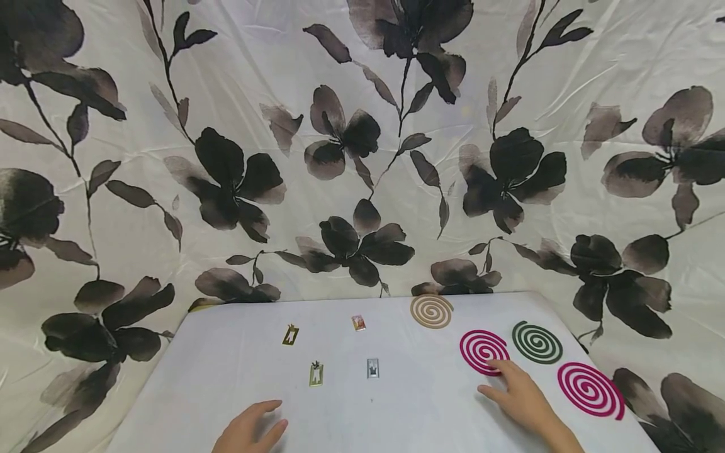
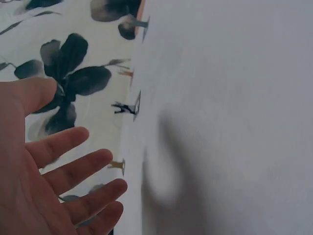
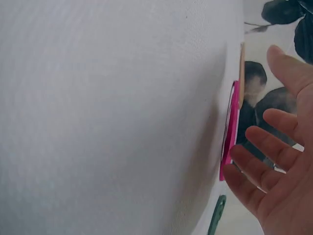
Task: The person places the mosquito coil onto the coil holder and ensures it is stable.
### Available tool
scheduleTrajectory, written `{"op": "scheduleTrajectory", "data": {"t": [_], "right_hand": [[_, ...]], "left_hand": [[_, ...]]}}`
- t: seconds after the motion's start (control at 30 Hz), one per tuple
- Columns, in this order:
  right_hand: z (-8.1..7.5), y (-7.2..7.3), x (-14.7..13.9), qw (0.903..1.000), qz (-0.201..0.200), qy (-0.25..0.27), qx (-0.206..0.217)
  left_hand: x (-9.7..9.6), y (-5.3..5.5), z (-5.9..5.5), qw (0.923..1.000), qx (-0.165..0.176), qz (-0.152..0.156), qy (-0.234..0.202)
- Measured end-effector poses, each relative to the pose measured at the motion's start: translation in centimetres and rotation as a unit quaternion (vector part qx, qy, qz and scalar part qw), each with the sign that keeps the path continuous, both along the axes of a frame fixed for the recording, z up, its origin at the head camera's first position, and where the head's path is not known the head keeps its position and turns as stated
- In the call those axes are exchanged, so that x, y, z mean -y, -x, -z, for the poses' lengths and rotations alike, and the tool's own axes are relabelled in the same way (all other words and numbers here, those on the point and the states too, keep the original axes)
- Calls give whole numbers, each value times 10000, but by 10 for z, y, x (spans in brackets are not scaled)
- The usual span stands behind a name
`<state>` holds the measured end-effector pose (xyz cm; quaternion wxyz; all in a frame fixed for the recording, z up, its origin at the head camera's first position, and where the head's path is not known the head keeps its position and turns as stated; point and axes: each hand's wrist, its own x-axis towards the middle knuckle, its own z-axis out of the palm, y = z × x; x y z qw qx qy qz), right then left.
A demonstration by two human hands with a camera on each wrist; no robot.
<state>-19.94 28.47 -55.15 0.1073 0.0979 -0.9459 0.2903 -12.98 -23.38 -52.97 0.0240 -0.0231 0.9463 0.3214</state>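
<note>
My right hand (image 1: 518, 396) hovers with parted fingers by a magenta spiral mosquito coil (image 1: 484, 352), its fingertips overlapping the coil's lower right edge. Nothing is held in it. In the right wrist view that magenta coil (image 3: 230, 132) shows edge-on beyond the spread fingers. My left hand (image 1: 249, 431) is at the front left of the table, palm empty, fingers loosely apart. Nearest to it is a small gold metal stand (image 1: 316, 382) with an upright tab. A silver stand (image 1: 372, 368) lies to its right. Behind are another gold stand (image 1: 287, 341) and a reddish one (image 1: 359, 323).
Other coils lie on the right of the white table (image 1: 215, 377): a tan one (image 1: 432, 313) at the back edge, a dark green one (image 1: 538, 343), and a second magenta one (image 1: 591, 390) near the right edge. A floral cloth (image 1: 317, 277) hangs behind.
</note>
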Motion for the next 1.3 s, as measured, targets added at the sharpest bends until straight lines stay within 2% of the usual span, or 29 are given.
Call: {"op": "scheduleTrajectory", "data": {"t": [0.1, 0.2, 0.3, 0.4, 0.57, 0.73, 0.93, 1.07, 1.3], "right_hand": [[3, 1, 1, 9998, 167, 113, -66], [3, 3, 3, 9983, 390, 437, 4], [-1, 7, 4, 9936, 622, 911, 236], [-5, 13, 6, 9886, 814, 1203, 406], [-7, 20, 3, 9851, 1001, 1302, 508], [-6, 23, 0, 9852, 1071, 1247, 488], [-5, 29, -1, 9851, 1159, 1165, 516], [-7, 31, -4, 9823, 1272, 1156, 743], [-10, 37, -11, 9798, 1358, 1220, 819]], "left_hand": [[-7, 0, 1, 9993, 88, 63, -365], [-14, -2, 2, 9951, 90, 213, -965], [-22, -5, 2, 9853, 127, 429, -1650], [-28, -6, 0, 9749, 219, 607, -2132], [-40, -6, 0, 9633, 325, 800, -2541], [-53, -7, 3, 9474, 429, 986, -3015], [-67, -6, 9, 9160, 545, 1158, -3802], [-75, -5, 14, 9007, 797, 1105, -4126], [-89, 1, 19, 8879, 1159, 1044, -4327]]}}
